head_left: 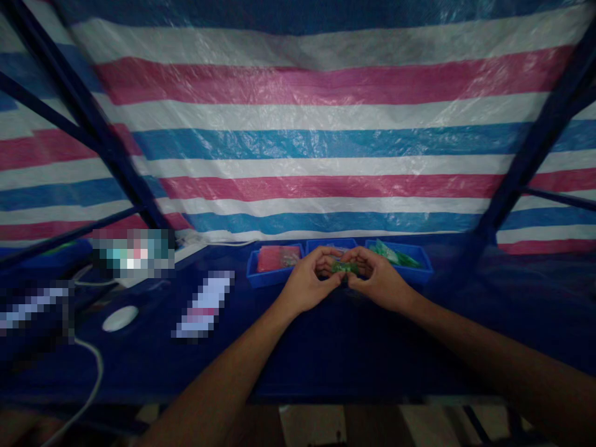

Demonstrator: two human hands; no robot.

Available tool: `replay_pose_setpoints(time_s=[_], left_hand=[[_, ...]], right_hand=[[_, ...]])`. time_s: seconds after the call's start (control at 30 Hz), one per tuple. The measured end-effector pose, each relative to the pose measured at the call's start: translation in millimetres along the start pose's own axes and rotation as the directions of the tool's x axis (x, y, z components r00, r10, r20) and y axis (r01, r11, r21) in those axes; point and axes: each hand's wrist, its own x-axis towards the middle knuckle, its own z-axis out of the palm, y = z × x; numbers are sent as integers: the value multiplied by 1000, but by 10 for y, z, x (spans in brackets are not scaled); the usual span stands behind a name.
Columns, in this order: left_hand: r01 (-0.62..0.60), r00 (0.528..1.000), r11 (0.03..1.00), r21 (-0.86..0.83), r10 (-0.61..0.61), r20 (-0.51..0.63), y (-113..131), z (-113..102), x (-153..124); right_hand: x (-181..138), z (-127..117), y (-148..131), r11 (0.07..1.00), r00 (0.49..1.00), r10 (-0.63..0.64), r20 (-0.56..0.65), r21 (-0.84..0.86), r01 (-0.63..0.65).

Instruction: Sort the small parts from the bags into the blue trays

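Observation:
In the head view, my left hand [308,282] and my right hand [380,280] meet above the blue table, thumbs towards each other and fingers curled. Between their fingertips is a small green, shiny piece [344,267]; its kind is too blurred to tell. Both hands grip it. Just behind them stand blue trays: the left tray [261,280] bears pinkish-red packets [272,257], and the right tray [426,267] bears green plastic packets [393,253]. My hands partly cover the middle tray [313,244], so its contents show only in part.
To the left lie a white computer mouse [120,318], a blurred-out flat rectangular item [205,305] and a white power strip [189,250] with cables. Dark blue frame posts [526,143] rise on both sides. A striped plastic sheet [316,143] hangs behind the table.

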Motion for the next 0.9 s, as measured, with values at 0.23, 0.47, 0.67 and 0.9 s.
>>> replay_pose_setpoints(time_s=[0.23,0.47,0.67,0.9], left_hand=[[-14,1000,1000,12,14,-7,15,5,-4],[-31,997,995,93,38,-66,60,-6,6],[-77,994,992,99,84,-69,49,-7,7],[-113,961,966,232,166,-219,13,-77,43]], right_hand=[[-16,17,-18,973,992,-127,-21,-198,121],[-35,-26,-52,903,973,-230,-27,-378,203],[-20,-60,-112,778,921,-389,12,-531,335],[90,-299,-170,700,852,-503,-145,-646,303]])
